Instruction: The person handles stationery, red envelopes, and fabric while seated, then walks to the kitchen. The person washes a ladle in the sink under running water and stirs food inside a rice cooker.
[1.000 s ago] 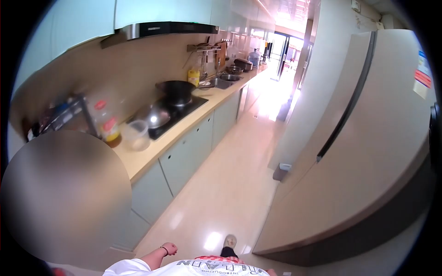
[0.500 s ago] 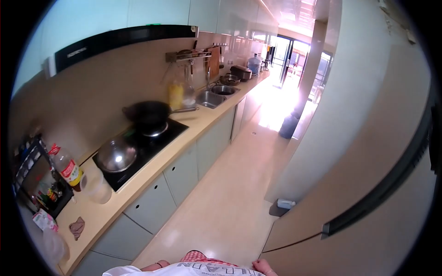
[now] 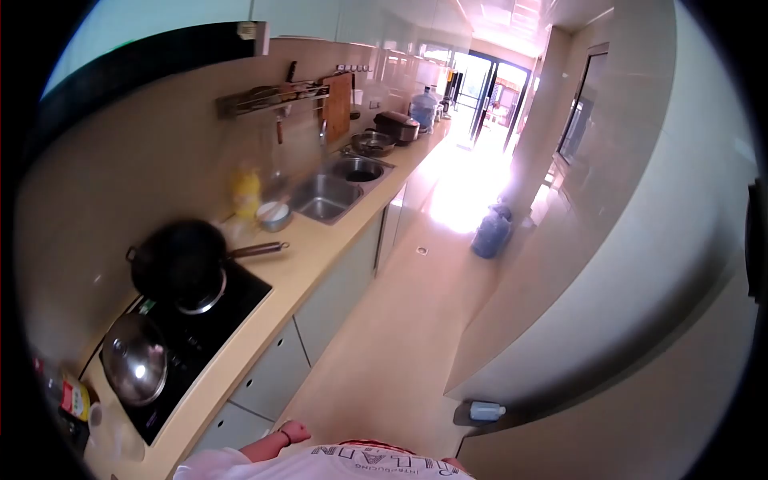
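My left hand (image 3: 295,432) hangs low in front of me, beside the counter's lower cabinets, with a dark band at its wrist. Its fingers are curled, and whether they hold anything is too small to make out. Of my right hand only a sliver (image 3: 454,462) shows at the shirt's right edge; its fingers are hidden. To the left, a black wok (image 3: 180,260) and a shiny domed lid (image 3: 134,358) sit on the black cooktop (image 3: 188,340). Neither hand touches them.
Along the counter (image 3: 312,254) are a bowl (image 3: 274,216), a yellow bottle (image 3: 246,192), a double sink (image 3: 326,197) and a brown cooker (image 3: 397,126). A blue water jug (image 3: 491,234) stands on the floor by the right wall. A small bin (image 3: 482,412) is lower right.
The view has moved forward along the kitchen; wok, sink and bin appear nearer. My left hand has come back into sight, while my right hand has mostly dropped out of view.
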